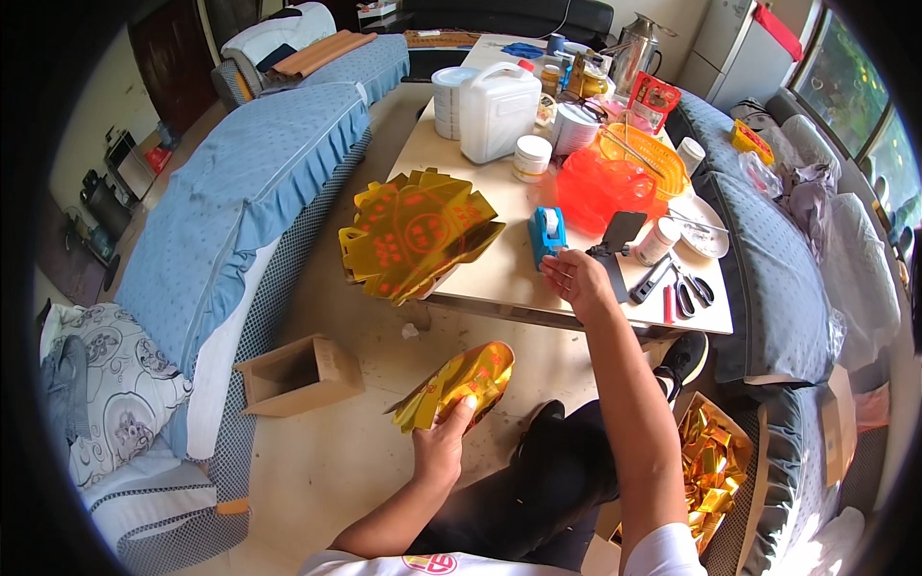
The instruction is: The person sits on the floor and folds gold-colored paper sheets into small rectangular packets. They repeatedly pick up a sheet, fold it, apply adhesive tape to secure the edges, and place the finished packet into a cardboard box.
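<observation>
My left hand (448,432) grips a curled sheet of gold foil paper (479,371) with red print, above the floor. My right hand (576,279) is at the near end of a blue tape dispenser (542,241) on the table, fingertips at its cutting edge; whether a piece of tape is between them cannot be told. A stack of gold paper pieces with red print (418,234) lies at the table's near left corner, partly over the edge. Right of my right hand are a black stapler (650,279), a red stick-like object (668,304) and scissors (688,289).
The wooden table (490,284) also bears a white plastic jug (499,111), a red plastic bag (601,189), a yellow basket (652,155) and a plate (709,234). An open cardboard box (338,374) lies on the floor. A carton of folded gold foil pieces (709,468) stands right. Sofas flank the table.
</observation>
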Action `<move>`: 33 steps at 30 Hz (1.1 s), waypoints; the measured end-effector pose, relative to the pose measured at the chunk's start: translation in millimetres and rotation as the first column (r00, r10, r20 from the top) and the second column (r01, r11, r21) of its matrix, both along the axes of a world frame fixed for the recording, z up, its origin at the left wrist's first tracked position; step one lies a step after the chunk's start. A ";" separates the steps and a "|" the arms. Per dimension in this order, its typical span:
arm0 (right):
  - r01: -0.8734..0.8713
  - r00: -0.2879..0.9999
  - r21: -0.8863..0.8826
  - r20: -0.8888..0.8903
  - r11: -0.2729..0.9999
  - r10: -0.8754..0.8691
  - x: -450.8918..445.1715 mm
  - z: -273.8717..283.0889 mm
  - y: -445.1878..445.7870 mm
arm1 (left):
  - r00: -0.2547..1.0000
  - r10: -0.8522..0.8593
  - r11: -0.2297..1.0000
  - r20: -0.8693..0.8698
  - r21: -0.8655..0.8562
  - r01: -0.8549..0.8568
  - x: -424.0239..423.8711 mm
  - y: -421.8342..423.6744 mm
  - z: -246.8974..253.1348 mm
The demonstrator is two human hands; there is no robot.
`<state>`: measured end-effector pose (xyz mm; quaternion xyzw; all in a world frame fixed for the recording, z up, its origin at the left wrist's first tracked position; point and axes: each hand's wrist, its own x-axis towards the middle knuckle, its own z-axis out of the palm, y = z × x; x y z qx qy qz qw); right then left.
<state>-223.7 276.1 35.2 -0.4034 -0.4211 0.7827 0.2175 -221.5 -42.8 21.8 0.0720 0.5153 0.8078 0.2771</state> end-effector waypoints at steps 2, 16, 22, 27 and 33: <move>0.064 0.996 -0.048 -0.056 0.997 -0.067 -0.5 -10.5 4.0 | 1.000 -0.003 1.000 0.003 0.008 0.003 0.3 2.4 2.5; -0.303 0.943 0.383 -0.012 0.872 0.333 36.5 15.2 -67.4 | 0.999 0.020 0.999 -0.046 -0.028 -0.021 -3.8 -5.7 15.1; -0.498 0.842 0.762 0.310 0.414 0.441 82.7 93.0 -117.0 | 0.996 -0.006 0.998 -0.085 -0.059 0.001 0.3 -7.4 18.4; -0.567 0.771 0.824 0.523 0.015 0.363 96.0 117.3 -132.0 | 0.956 -0.104 0.985 -0.275 -0.161 0.060 7.5 -15.7 24.1; -0.567 0.767 0.820 0.560 -0.078 0.313 106.6 124.3 -142.4 | 0.903 -0.143 0.978 -0.404 -0.200 0.065 16.3 -23.6 44.9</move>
